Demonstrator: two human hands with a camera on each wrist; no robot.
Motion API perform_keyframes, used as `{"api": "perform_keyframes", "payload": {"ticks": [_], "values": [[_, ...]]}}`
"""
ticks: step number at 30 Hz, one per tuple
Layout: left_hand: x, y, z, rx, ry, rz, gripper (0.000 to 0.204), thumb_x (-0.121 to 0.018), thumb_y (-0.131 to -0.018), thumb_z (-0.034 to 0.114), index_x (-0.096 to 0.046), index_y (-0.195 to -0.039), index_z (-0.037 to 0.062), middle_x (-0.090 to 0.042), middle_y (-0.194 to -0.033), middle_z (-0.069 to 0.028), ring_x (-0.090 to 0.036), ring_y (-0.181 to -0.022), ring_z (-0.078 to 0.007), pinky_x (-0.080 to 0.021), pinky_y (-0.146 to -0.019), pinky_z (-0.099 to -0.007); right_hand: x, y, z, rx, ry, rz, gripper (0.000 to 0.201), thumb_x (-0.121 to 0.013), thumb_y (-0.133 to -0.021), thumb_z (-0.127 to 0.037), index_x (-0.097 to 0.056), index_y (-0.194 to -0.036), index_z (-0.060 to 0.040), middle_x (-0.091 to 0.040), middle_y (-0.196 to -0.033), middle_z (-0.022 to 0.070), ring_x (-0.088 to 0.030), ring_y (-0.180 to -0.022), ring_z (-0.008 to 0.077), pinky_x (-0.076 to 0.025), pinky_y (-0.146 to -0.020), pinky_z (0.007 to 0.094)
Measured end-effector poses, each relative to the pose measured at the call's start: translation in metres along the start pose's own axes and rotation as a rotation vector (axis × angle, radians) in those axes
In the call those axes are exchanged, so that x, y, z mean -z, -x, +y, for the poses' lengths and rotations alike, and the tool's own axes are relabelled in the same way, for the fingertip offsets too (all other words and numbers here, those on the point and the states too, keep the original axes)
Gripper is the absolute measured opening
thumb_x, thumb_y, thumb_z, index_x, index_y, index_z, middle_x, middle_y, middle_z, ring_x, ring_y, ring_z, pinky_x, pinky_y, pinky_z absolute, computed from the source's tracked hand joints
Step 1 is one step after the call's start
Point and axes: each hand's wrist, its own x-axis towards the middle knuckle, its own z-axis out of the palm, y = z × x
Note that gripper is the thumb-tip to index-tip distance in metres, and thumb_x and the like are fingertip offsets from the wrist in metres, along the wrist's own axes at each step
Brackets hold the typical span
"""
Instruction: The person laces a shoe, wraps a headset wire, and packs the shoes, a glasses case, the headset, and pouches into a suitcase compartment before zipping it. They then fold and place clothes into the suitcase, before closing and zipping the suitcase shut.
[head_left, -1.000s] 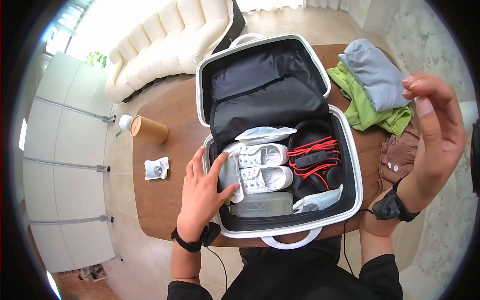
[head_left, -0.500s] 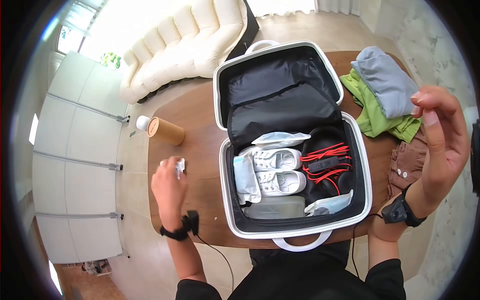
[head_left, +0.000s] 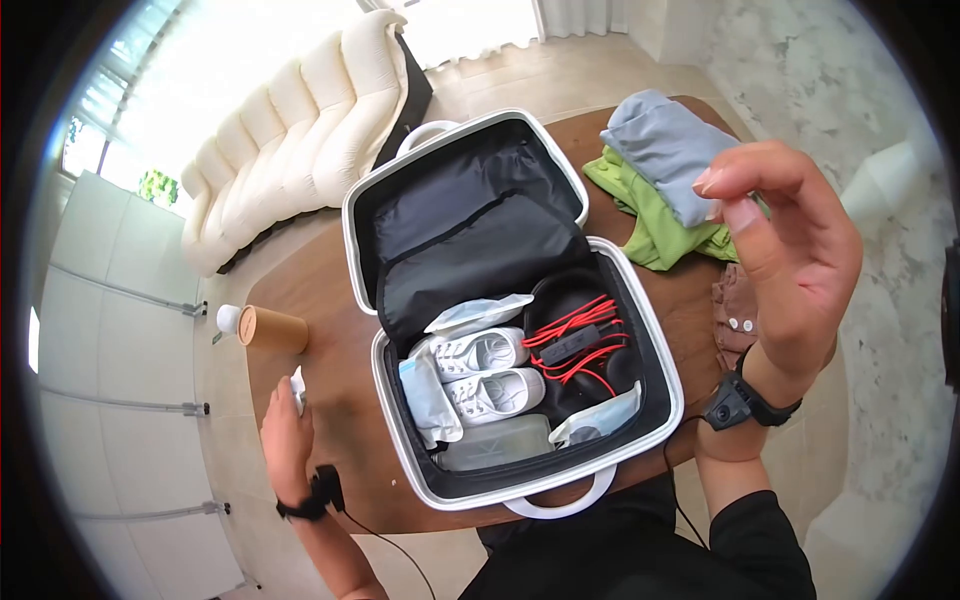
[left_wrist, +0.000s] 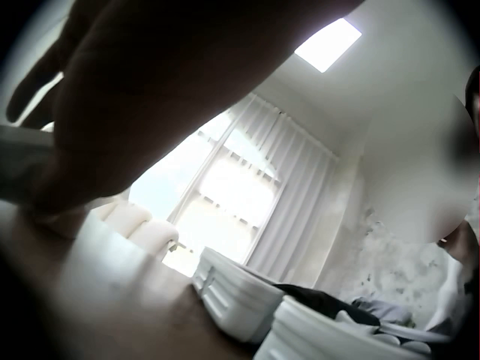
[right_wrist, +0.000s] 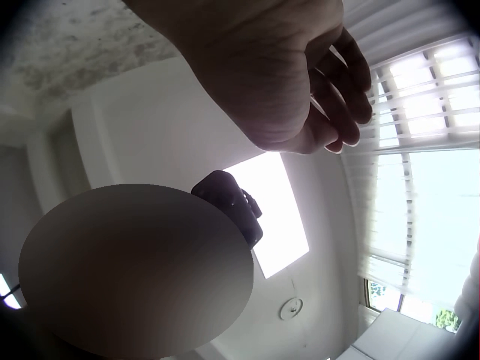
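At the table's left side, my left hand (head_left: pixel 287 438) grips a small white packet (head_left: pixel 299 388), mostly covered by the fingers. The left wrist view has the same hand (left_wrist: pixel 127 112) dark and close, with a pale thing (left_wrist: pixel 22 161) in it. My right hand (head_left: pixel 800 240) is raised at the right, fingers loosely curled and holding nothing; it also shows in the right wrist view (right_wrist: pixel 277 82). Between the hands lies an open white suitcase (head_left: pixel 660 360) holding white shoes (head_left: pixel 495 394), a red cable (head_left: pixel 575 320), a clear case (head_left: pixel 497 445) and several pale packets (head_left: pixel 430 400).
A brown cylinder (head_left: pixel 275 330) with a white cap stands at the table's left. Grey (head_left: pixel 660 150) and green clothes (head_left: pixel 665 230) lie at the back right, with a brown garment (head_left: pixel 735 310) nearer. The suitcase's lid (head_left: pixel 360 240) leans back behind its base. A cream sofa (head_left: pixel 290 140) stands beyond.
My left hand has left the suitcase's left edge, moved left across the table to the small packet and taken hold of it. My right hand stays raised. The head view has shifted.
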Motion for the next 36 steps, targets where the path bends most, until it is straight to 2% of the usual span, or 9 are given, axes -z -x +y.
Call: {"api": "perform_keyframes", "payload": {"ticks": [4,6,8,11,13,18,22,30,36], "values": [[0.089,0.039,0.147,-0.382,0.090,0.343,0.050,-0.064,-0.091,-0.002,-0.054,-0.140,0.0008,-0.065,-0.128,-0.0208,-0.064,-0.115,-0.0421,-0.054,-0.093,-0.0479,0.001,-0.002,0.002,-0.015,-0.041,0.050,0.010,-0.058,-0.094,0.004,-0.066,-0.101,0.0041,-0.067,-0.103,0.0120,-0.061,-0.095,0.0164,-0.047,-0.086,0.0278],[0.102,0.039,0.193,-0.625,0.160,0.245,0.052,-0.066,-0.086,-0.002,-0.056,-0.137,0.0019,-0.066,-0.125,-0.0182,-0.068,-0.108,-0.0360,-0.057,-0.088,-0.0431,0.000,-0.001,0.003,-0.028,-0.052,0.026,0.010,-0.059,-0.094,0.004,-0.066,-0.102,0.0040,-0.067,-0.103,0.0120,-0.061,-0.095,0.0162,-0.047,-0.086,0.0278],[0.096,0.036,0.230,-0.788,0.094,0.024,0.054,-0.070,-0.081,0.000,-0.058,-0.134,0.0018,-0.066,-0.114,-0.0153,-0.070,-0.099,-0.0296,-0.058,-0.081,-0.0396,-0.002,-0.002,0.001,-0.030,-0.061,0.011,0.011,-0.059,-0.094,0.004,-0.066,-0.102,0.0039,-0.067,-0.103,0.0120,-0.061,-0.094,0.0160,-0.046,-0.085,0.0277],[0.074,0.020,0.287,-0.919,0.063,0.116,0.048,-0.073,-0.080,0.004,-0.059,-0.126,-0.0003,-0.063,-0.100,-0.0134,-0.070,-0.090,-0.0264,-0.057,-0.074,-0.0384,-0.002,-0.002,-0.003,-0.034,-0.050,0.021,0.008,-0.062,-0.092,0.002,-0.069,-0.097,0.0018,-0.069,-0.094,0.0059,-0.061,-0.093,0.0143,-0.047,-0.088,0.0277],[0.067,0.008,0.313,-0.987,0.027,0.040,0.043,-0.074,-0.083,0.007,-0.058,-0.122,-0.0021,-0.060,-0.098,-0.0145,-0.069,-0.088,-0.0283,-0.057,-0.074,-0.0380,-0.001,0.000,-0.005,-0.028,-0.035,0.027,0.008,-0.062,-0.091,0.002,-0.069,-0.096,0.0014,-0.068,-0.093,0.0057,-0.060,-0.091,0.0141,-0.047,-0.087,0.0275],[0.045,-0.005,0.322,-1.011,0.234,-0.004,0.053,-0.082,-0.083,0.015,-0.055,-0.126,-0.0008,-0.058,-0.107,-0.0165,-0.067,-0.092,-0.0314,-0.056,-0.081,-0.0374,-0.001,0.000,-0.005,-0.008,-0.052,0.075,0.010,-0.062,-0.088,0.003,-0.069,-0.094,0.0000,-0.068,-0.089,0.0044,-0.058,-0.083,0.0128,-0.046,-0.079,0.0260],[0.048,-0.005,0.302,-1.112,0.234,-0.012,0.056,-0.080,-0.082,0.013,-0.058,-0.133,0.0084,-0.060,-0.119,-0.0117,-0.064,-0.102,-0.0291,-0.054,-0.088,-0.0400,0.004,-0.004,-0.005,-0.062,-0.055,0.053,0.009,-0.062,-0.087,0.004,-0.069,-0.094,0.0007,-0.069,-0.088,0.0052,-0.058,-0.080,0.0126,-0.047,-0.077,0.0262],[0.015,-0.018,0.309,-1.203,0.232,0.022,0.048,-0.072,-0.085,0.007,-0.064,-0.131,0.0079,-0.063,-0.115,-0.0084,-0.061,-0.098,-0.0263,-0.054,-0.089,-0.0364,0.006,-0.007,0.010,-0.084,-0.044,-0.006,0.008,-0.064,-0.089,0.002,-0.069,-0.094,-0.0006,-0.070,-0.089,0.0067,-0.064,-0.078,0.0151,-0.050,-0.073,0.0277],[0.015,-0.021,0.305,-1.219,0.302,0.019,0.049,-0.075,-0.086,0.013,-0.063,-0.134,0.0094,-0.061,-0.120,-0.0109,-0.062,-0.102,-0.0275,-0.055,-0.090,-0.0384,0.001,-0.011,0.016,-0.122,0.031,-0.152,0.008,-0.066,-0.090,-0.001,-0.070,-0.096,-0.0007,-0.070,-0.089,0.0082,-0.067,-0.076,0.0168,-0.052,-0.069,0.0286]]}}
